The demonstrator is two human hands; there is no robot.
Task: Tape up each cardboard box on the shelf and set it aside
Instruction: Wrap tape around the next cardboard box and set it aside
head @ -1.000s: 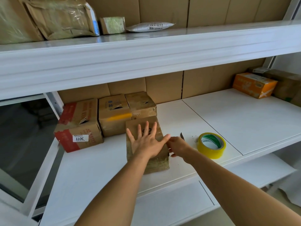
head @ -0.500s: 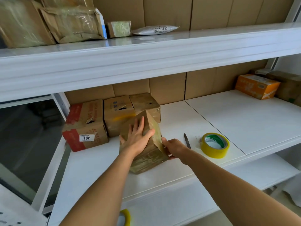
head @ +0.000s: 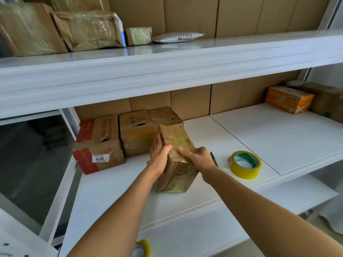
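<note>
At centre-left of the frame, three taped boxes (head: pixel 118 140) sit in a row on the shelf (head: pixel 259 130). Just right of them, the left hand (head: pixel 159 158) and right hand (head: pixel 199 158) each grip a side of the wrapped cardboard box (head: pixel 176 162), tilted on one edge. Judged best: keep both grips firm, turn it slowly and set it down flat beside the row. Lower right lies the yellow tape roll (head: pixel 245 164).
</note>
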